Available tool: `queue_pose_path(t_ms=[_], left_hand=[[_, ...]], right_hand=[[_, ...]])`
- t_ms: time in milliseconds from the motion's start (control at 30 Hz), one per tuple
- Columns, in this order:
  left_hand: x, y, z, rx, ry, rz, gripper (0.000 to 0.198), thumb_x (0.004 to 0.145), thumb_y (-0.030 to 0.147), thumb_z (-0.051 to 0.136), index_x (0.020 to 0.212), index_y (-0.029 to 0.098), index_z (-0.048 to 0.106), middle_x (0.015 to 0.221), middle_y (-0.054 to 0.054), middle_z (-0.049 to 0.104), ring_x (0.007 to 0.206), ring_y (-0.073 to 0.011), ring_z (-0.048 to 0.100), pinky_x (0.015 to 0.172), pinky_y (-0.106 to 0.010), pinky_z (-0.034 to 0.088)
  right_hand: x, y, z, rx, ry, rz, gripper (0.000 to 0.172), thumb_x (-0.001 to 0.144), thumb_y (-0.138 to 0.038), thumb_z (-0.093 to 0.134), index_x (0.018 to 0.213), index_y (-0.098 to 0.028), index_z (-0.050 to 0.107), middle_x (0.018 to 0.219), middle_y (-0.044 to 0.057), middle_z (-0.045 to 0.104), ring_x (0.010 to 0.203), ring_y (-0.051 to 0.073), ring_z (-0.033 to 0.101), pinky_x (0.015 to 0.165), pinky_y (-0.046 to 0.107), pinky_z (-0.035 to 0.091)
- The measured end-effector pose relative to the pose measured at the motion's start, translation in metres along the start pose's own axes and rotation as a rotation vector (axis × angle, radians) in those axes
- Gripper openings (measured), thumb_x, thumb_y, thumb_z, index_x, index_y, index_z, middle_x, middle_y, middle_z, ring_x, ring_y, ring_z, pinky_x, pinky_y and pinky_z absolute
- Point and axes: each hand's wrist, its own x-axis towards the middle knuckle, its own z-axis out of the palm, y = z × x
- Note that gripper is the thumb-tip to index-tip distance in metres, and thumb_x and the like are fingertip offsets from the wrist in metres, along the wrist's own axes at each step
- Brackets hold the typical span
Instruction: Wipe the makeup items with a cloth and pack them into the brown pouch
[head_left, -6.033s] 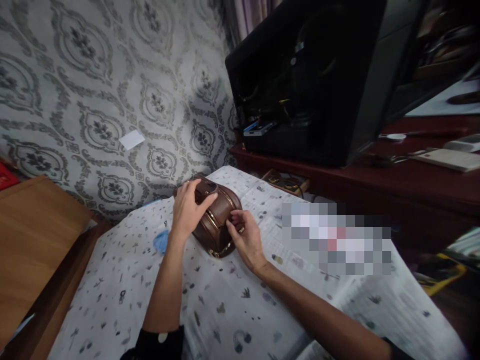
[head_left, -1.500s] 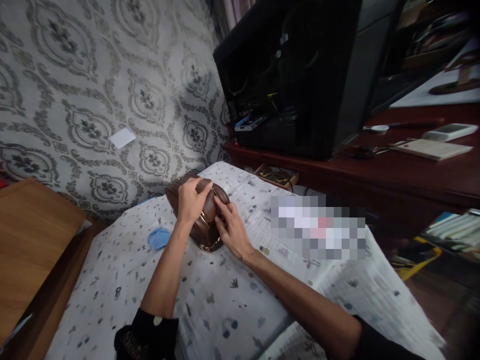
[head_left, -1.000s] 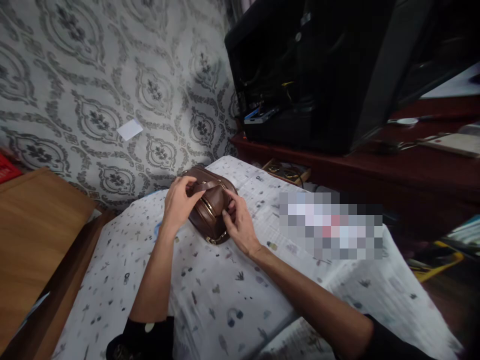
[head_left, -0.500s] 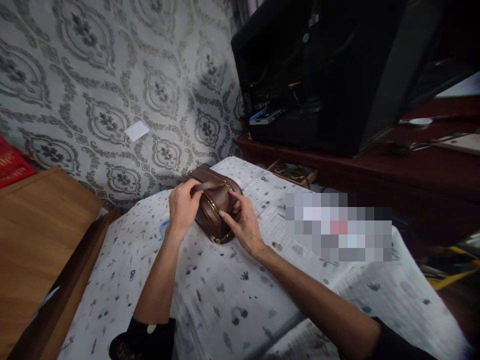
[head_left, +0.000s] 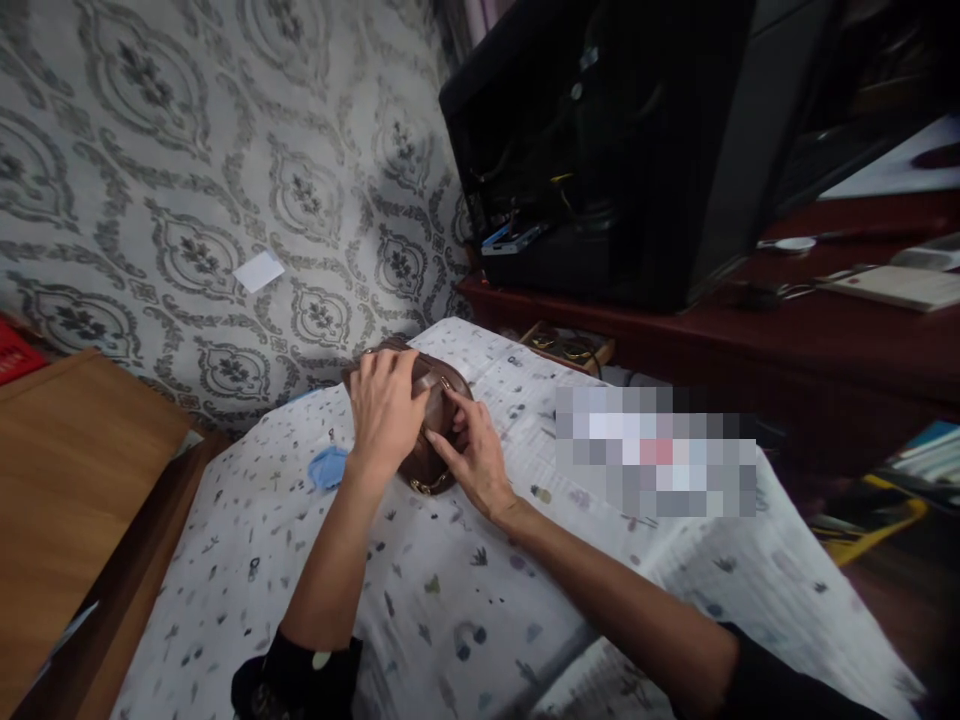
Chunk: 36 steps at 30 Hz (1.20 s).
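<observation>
A brown bag [head_left: 435,470] with gold-coloured zips and metal fittings lies on the patterned white cloth [head_left: 420,620], near the wall. Over its left part rests my left hand [head_left: 386,408], fingers bent across the top and thumb toward the middle. My right hand [head_left: 474,455] is at the bag's right side, its thumb and forefinger closed on the bag's edge. Part of the bag is hidden under both hands. Left of it on the cloth is a light blue item [head_left: 328,467].
A large black screen [head_left: 600,170] stands on a dark red desk [head_left: 750,340] at the right. An open drawer [head_left: 566,345] shows below it. Wooden furniture [head_left: 82,470] is at the left. White paper [head_left: 259,270] is on the patterned wall.
My left hand has moved from pinching the bag's strap to lying across the bag's top. More of the blue item shows. The view has shifted slightly to the right.
</observation>
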Motion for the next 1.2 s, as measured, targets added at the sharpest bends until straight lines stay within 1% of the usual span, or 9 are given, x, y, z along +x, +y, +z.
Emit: queue_pose_path(t_ms=[233,400,500,633,700,833,967,1133,1200], left_hand=[[0.02,0.005,0.019,-0.104,-0.02,0.006,0.019,0.095,0.031,0.059,0.091,0.02,0.074,0.103,-0.011,0.073,0.107,-0.0304,0.059,0.093,-0.042,0.045],[0.029,-0.001,0.03,-0.232,0.016,-0.1,0.02,0.094,0.029,0.058,0.086,0.016,0.071,0.094,-0.011,0.073,0.096,-0.0263,0.064,0.089,-0.037,0.048],[0.028,-0.002,0.032,-0.332,0.019,-0.087,0.016,0.092,0.026,0.061,0.082,0.016,0.069,0.09,-0.01,0.072,0.091,-0.0239,0.064,0.087,-0.034,0.049],[0.023,0.001,0.031,-0.397,-0.015,0.033,0.017,0.092,0.024,0.06,0.078,0.018,0.066,0.087,-0.007,0.07,0.093,-0.0224,0.063,0.087,-0.032,0.048],[0.021,0.002,0.03,-0.404,-0.014,0.013,0.017,0.092,0.024,0.059,0.079,0.017,0.067,0.088,-0.008,0.071,0.095,-0.0233,0.063,0.088,-0.033,0.048],[0.013,-0.007,0.023,-0.444,-0.003,-0.012,0.011,0.092,0.024,0.062,0.096,0.018,0.07,0.101,-0.008,0.072,0.104,-0.0242,0.062,0.096,-0.036,0.047],[-0.004,-0.027,0.009,-0.418,-0.012,-0.049,0.028,0.083,0.023,0.072,0.111,0.021,0.067,0.111,-0.006,0.07,0.11,-0.0252,0.06,0.1,-0.039,0.046],[-0.02,-0.037,-0.001,-0.35,-0.007,-0.149,0.005,0.087,0.023,0.067,0.091,0.02,0.069,0.092,-0.003,0.07,0.092,-0.0226,0.06,0.088,-0.036,0.046],[-0.023,-0.036,-0.001,-0.346,0.017,-0.183,0.008,0.089,0.021,0.063,0.085,0.02,0.07,0.086,-0.003,0.069,0.087,-0.0216,0.06,0.083,-0.034,0.045]], right_hand=[[-0.003,0.0,0.002,-0.02,0.016,-0.013,0.053,0.091,-0.04,0.064,0.142,-0.027,0.055,0.103,0.007,0.055,0.087,0.022,0.058,0.082,0.04,0.057],[-0.002,0.0,0.002,-0.02,-0.003,-0.005,0.053,0.091,-0.04,0.065,0.141,-0.025,0.058,0.102,0.007,0.054,0.09,0.023,0.059,0.082,0.04,0.058],[-0.001,0.001,0.001,-0.01,-0.021,0.009,0.053,0.091,-0.041,0.065,0.142,-0.026,0.058,0.103,0.008,0.054,0.092,0.023,0.059,0.084,0.04,0.058],[-0.001,0.001,0.0,-0.004,-0.035,0.011,0.053,0.091,-0.04,0.065,0.142,-0.024,0.058,0.104,0.008,0.054,0.095,0.024,0.06,0.086,0.04,0.058],[-0.001,0.001,0.001,-0.004,-0.033,0.011,0.053,0.091,-0.04,0.065,0.142,-0.024,0.058,0.104,0.009,0.055,0.094,0.024,0.06,0.087,0.04,0.058],[-0.002,0.0,0.001,-0.01,-0.028,0.026,0.055,0.091,-0.042,0.064,0.143,-0.023,0.057,0.106,0.009,0.054,0.094,0.023,0.06,0.085,0.041,0.058],[-0.001,-0.004,-0.001,0.008,-0.043,0.033,0.058,0.092,-0.046,0.063,0.143,-0.019,0.057,0.105,0.009,0.054,0.09,0.022,0.059,0.08,0.039,0.059],[0.001,-0.005,-0.003,0.027,-0.021,0.048,0.057,0.09,-0.051,0.065,0.139,-0.023,0.058,0.103,0.008,0.054,0.086,0.021,0.058,0.076,0.037,0.058],[0.001,-0.003,-0.002,0.026,-0.018,0.055,0.055,0.09,-0.05,0.065,0.138,-0.024,0.059,0.103,0.007,0.054,0.084,0.02,0.058,0.075,0.037,0.058]])
